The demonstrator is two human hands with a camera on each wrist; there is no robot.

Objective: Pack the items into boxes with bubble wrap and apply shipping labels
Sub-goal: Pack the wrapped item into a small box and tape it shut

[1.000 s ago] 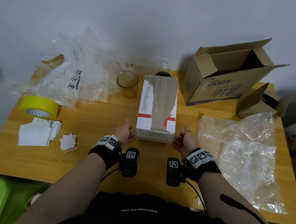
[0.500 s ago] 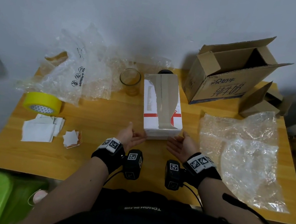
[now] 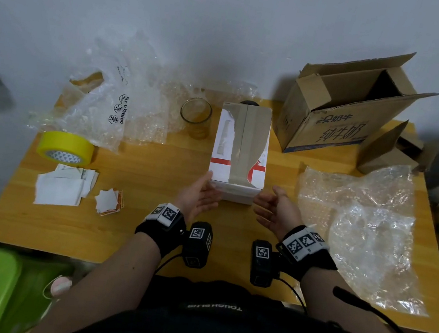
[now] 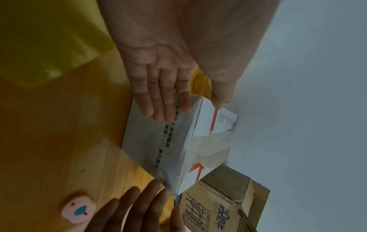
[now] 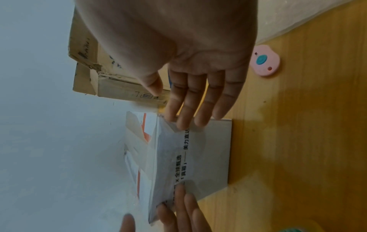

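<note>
I see the white rectangular cardboard box with red stripes and a wide band of beige tape along its top (image 3: 239, 152) lying flat near the middle of the yellow-orange wooden table (image 3: 143, 240), its long axis running straight away from me toward the wall, the short near end facing my hands. My left hand (image 3: 198, 197) is flat, fingers straight, laid against the near left corner of that end; in the left wrist view the fingers (image 4: 157, 100) rest on the box's printed end face and the thumb reaches its top edge. My right hand (image 3: 277, 211) is open too, palm turned inward just beside the near right corner; from the right wrist view its fingertips (image 5: 184, 122) seem to touch the end face, though I cannot tell for sure. A clear drinking glass (image 3: 195, 116) stands just left of the box's far end, and an open brown corrugated carton with printed characters (image 3: 335, 118) sits tilted to the right of it. Crinkled clear bubble wrap (image 3: 364, 226) lies on the right of the table, air-cushion film (image 3: 106, 108) on the left, beside a yellow tape roll (image 3: 66, 147) and small white paper labels (image 3: 65, 188).
</note>
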